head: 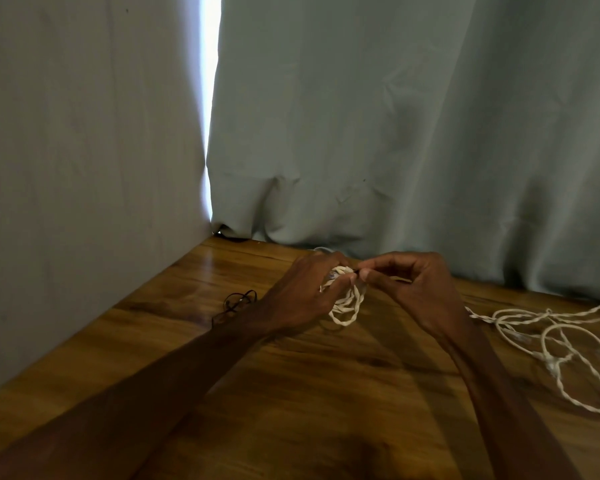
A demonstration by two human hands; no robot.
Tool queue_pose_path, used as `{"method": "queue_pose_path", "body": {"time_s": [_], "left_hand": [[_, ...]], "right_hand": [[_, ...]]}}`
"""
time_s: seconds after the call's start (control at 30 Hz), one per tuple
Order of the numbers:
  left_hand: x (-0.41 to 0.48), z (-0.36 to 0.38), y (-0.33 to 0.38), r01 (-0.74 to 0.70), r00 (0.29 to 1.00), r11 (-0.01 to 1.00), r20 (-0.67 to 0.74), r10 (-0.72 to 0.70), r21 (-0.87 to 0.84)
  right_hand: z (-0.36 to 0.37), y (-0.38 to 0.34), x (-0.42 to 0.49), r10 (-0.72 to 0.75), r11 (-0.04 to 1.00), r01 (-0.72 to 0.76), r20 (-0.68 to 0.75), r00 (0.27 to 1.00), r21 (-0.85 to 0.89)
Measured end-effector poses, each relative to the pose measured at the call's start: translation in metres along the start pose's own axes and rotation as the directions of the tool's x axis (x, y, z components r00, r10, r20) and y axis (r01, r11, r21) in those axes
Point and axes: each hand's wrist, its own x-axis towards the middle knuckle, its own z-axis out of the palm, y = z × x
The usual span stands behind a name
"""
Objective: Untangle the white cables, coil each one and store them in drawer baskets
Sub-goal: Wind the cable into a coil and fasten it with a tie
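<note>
My left hand (305,292) grips a small coil of white twisted cable (347,308) just above the wooden table (291,393), near its far edge. Loops of the coil hang below the fingers. My right hand (416,289) meets the left and pinches the cable's end at the top of the coil, where something small and dark shows between the fingertips. A loose tangle of white cable (561,344) lies spread on the table at the right, partly cut off by the frame edge. No drawer baskets are in view.
A thin dark wire (238,303) lies on the table left of my left wrist. A grey-green curtain (413,133) hangs along the table's far edge, and a pale wall (84,168) bounds its left side.
</note>
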Motion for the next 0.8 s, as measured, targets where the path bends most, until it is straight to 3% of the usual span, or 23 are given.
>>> {"method": "queue_pose_path", "body": {"time_s": [0.37,0.7,0.8], "left_hand": [[-0.002,0.001,0.004,-0.029,0.999,0.997,0.026,0.028,0.066],[0.001,0.001,0.004,-0.05,0.999,0.995,0.013,0.049,0.086],[0.001,0.002,0.005,-0.054,0.998,0.995,0.028,0.052,0.088]], "right_hand": [[0.0,0.003,-0.001,-0.008,0.999,0.009,-0.015,1.0,0.033],[0.002,0.009,-0.003,0.169,0.931,-0.16,0.001,0.986,0.328],[0.002,0.011,-0.004,0.166,0.936,-0.166,0.028,0.986,0.311]]}}
